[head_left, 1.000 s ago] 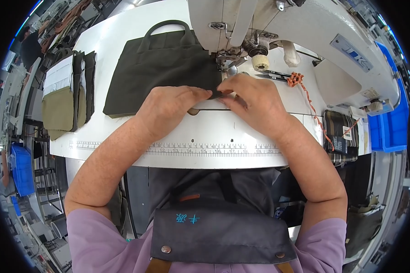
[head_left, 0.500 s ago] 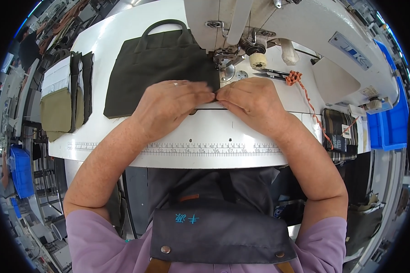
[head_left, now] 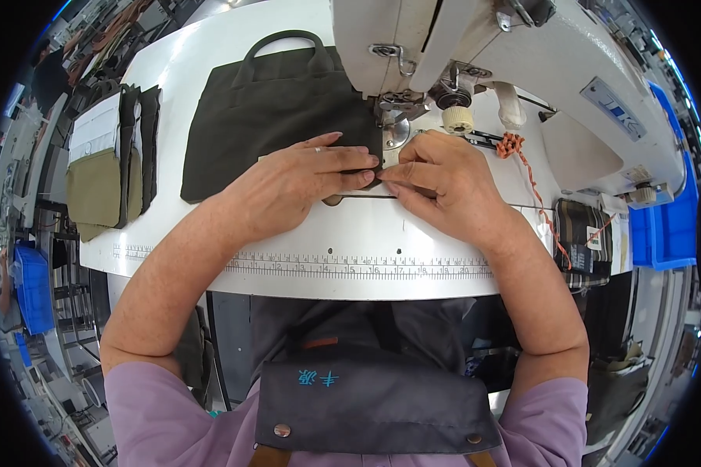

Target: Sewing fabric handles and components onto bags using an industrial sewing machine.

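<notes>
A dark olive fabric bag piece (head_left: pixel 280 105) with a looped handle lies flat on the white sewing table, its right edge beside the needle area of a sewing machine (head_left: pixel 389 58). My left hand (head_left: pixel 304 183) rests on its lower right part, fingers stretched and slightly apart, pressing the cloth. At the bag piece's lower right corner my right hand (head_left: pixel 444 183) is closed in a pinch, thumb and fingertips on the fabric edge. The fingertips of both hands almost meet there. The metal presser foot (head_left: pixel 393 117) stands just beyond them.
Thread snips (head_left: pixel 483 138) and an orange knotted cord (head_left: pixel 514 146) lie right of the needle. Stacked olive and white fabric pieces (head_left: pixel 105 167) sit at the left. A folded plaid cloth (head_left: pixel 572 233) and a blue bin (head_left: pixel 666 226) are at the right. A ruler strip (head_left: pixel 327 266) runs along the front edge.
My left fingers have spread out flatter on the cloth. My right hand stays pinched at the corner, now slightly lower. The whole view has shifted a little.
</notes>
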Demonstrator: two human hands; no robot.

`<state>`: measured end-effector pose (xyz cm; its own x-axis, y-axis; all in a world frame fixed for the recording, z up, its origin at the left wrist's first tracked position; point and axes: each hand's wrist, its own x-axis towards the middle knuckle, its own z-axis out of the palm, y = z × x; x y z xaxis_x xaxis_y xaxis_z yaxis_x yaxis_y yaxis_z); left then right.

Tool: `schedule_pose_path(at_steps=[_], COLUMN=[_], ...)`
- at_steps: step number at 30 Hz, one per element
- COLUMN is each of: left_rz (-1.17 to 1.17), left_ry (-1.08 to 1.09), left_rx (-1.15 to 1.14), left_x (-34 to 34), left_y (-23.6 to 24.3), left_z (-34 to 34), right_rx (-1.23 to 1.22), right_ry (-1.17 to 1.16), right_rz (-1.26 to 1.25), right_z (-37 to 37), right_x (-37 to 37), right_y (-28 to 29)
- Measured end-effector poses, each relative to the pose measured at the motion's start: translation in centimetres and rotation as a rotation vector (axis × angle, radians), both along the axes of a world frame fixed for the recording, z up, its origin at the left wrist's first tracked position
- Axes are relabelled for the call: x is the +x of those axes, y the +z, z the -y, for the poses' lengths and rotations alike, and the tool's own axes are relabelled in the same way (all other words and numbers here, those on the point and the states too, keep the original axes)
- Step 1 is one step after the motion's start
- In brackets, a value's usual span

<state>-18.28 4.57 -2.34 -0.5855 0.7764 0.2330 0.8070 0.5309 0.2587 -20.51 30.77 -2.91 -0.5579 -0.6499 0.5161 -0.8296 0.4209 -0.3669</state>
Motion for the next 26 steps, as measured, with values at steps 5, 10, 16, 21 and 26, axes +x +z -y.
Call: schedule_pose_path(at_steps=[5,10,16,21,26], left_rz=[-0.015,-0.033,-0.012,0.012,-0.105], left_ry=[0.007,0.107,0.154,0.188,0.267], left_rx=[0.107,0.101,0.14,0.137,-0.051], left_x=[-2.9,-4.7,-5.4,-4.7,-2.3], left_y=[-0.7,-1.2,-1.0,-0.8,-1.8], left_z=[0.0,-0.2,-0.5,-0.7,-1.6], right_rx=[0.092,0.186,0.225,0.207,0.148], right_ry=[-0.132,-0.231,-0.277,-0.264,-0.258], right_rz=[-0.033,-0.054,-0.031,-0.026,-0.018], right_z=[0.1,0.7,0.4,0.2,0.1], right_x=[-0.4,-0.6,-0.4,-0.2,-0.6], right_y=[-0.4,-0.2,-0.1,0.1,-0.4])
